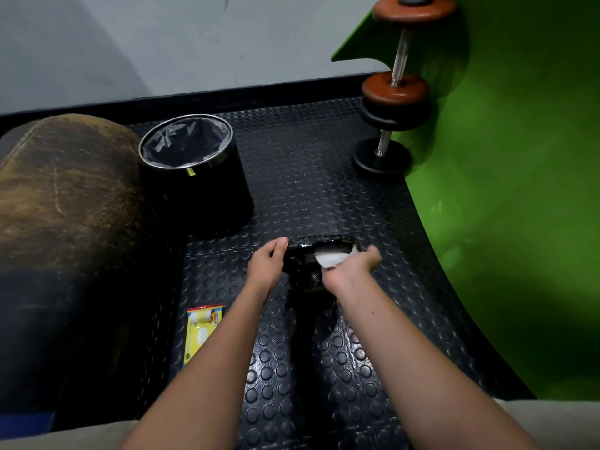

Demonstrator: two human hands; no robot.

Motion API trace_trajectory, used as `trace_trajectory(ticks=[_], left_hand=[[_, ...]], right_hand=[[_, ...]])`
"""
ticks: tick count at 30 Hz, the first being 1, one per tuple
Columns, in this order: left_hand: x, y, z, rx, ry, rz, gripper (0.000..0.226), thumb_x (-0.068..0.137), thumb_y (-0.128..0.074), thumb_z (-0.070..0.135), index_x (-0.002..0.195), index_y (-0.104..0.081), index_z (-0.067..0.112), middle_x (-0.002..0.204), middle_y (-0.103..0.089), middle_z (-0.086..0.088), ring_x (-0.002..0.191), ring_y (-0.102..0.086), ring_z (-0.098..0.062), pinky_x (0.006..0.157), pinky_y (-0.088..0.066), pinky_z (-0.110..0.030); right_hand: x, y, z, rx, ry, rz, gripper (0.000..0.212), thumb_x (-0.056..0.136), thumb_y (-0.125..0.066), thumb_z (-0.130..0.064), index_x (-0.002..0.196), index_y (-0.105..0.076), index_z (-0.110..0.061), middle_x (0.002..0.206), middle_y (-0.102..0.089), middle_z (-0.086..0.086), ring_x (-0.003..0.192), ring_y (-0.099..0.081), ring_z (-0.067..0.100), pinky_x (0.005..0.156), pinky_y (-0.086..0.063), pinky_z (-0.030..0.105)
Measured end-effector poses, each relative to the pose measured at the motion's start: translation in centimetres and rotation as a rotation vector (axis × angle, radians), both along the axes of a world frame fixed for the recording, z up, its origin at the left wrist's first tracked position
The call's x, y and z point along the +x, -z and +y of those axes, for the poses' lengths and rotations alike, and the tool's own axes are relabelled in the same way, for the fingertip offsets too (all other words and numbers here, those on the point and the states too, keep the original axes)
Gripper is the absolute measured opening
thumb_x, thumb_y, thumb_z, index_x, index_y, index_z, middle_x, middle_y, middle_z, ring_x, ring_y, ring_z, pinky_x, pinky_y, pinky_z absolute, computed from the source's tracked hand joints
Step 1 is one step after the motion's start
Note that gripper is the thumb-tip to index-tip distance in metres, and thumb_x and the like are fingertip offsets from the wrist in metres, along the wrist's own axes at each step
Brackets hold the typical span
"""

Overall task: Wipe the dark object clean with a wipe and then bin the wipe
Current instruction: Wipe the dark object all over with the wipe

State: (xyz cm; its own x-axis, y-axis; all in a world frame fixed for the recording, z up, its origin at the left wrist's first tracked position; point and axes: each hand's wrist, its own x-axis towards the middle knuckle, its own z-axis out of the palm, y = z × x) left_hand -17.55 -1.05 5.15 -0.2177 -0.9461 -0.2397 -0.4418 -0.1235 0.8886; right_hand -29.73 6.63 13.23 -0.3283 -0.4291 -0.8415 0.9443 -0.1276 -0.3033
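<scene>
- Dark object (319,254), glossy black and oblong, is seen on the studded floor mat (324,177) at lower centre of the frame, its long axis running left to right between the two hands.
- Bin (194,170), black with a grey liner, stands at upper left of the object, nearer the left hand.
- Left hand (267,262) is curled round the object's left end, steadying it.
- Right hand (352,266) is clamped on the wipe, pressed against the object's right part.
- Wipe (329,258), white and crumpled, is judged mid-stroke; binning is not yet done.
</scene>
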Motion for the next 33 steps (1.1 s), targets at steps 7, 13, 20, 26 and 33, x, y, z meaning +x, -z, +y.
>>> trace_trajectory(ticks=[7, 13, 20, 26, 33], left_hand=[[0.0, -0.1, -0.1, -0.008, -0.021, 0.011, 0.037, 0.099, -0.05, 0.042, 0.125, -0.066, 0.022, 0.123, -0.067, 0.003, 0.113, -0.059, -0.012, 0.098, -0.043, -0.026], [0.0, -0.2, 0.1, -0.007, -0.01, 0.025, 0.037, 0.098, -0.051, 0.041, 0.126, -0.065, 0.02, 0.126, -0.065, 0.004, 0.116, -0.057, -0.011, 0.1, -0.042, -0.026], [-0.1, -0.2, 0.0, -0.012, -0.015, 0.012, 0.037, 0.099, -0.051, 0.039, 0.126, -0.066, 0.018, 0.126, -0.065, 0.002, 0.117, -0.057, -0.013, 0.097, -0.04, -0.023], [0.0, -0.4, 0.2, -0.014, 0.008, 0.013, 0.038, 0.099, -0.05, 0.04, 0.128, -0.064, 0.019, 0.129, -0.064, 0.003, 0.117, -0.055, -0.01, 0.097, -0.038, -0.021], [-0.1, -0.3, 0.1, -0.011, -0.002, 0.009, 0.037, 0.099, -0.05, 0.039, 0.127, -0.065, 0.019, 0.126, -0.065, 0.003, 0.112, -0.056, -0.008, 0.094, -0.039, -0.021]], right_hand=[[1.4, -0.3, -0.5, -0.088, -0.068, 0.0, 0.069, 0.094, -0.037, -0.063, 0.128, -0.06, -0.007, 0.122, -0.065, 0.019, 0.111, -0.062, 0.035, 0.105, -0.046, 0.045], [0.6, 0.5, -0.2, -0.006, 0.011, 0.035, 0.061, 0.095, -0.034, -0.062, 0.116, -0.066, -0.016, 0.119, -0.065, 0.012, 0.104, -0.062, 0.034, 0.102, -0.046, 0.048], [1.2, -0.2, -0.7, -0.036, -0.02, 0.024, 0.068, 0.093, -0.042, -0.063, 0.127, -0.059, -0.007, 0.121, -0.065, 0.019, 0.11, -0.063, 0.035, 0.104, -0.047, 0.048], [1.9, -0.7, -0.2, 0.101, -0.091, 0.079, 0.057, 0.097, -0.036, -0.054, 0.124, -0.063, -0.012, 0.116, -0.067, 0.01, 0.099, -0.064, 0.031, 0.088, -0.052, 0.038], [1.4, -1.7, -0.5, 0.074, -0.061, 0.082, 0.058, 0.096, -0.041, -0.057, 0.12, -0.06, -0.007, 0.103, -0.065, 0.012, 0.087, -0.062, 0.028, 0.073, -0.053, 0.039]])
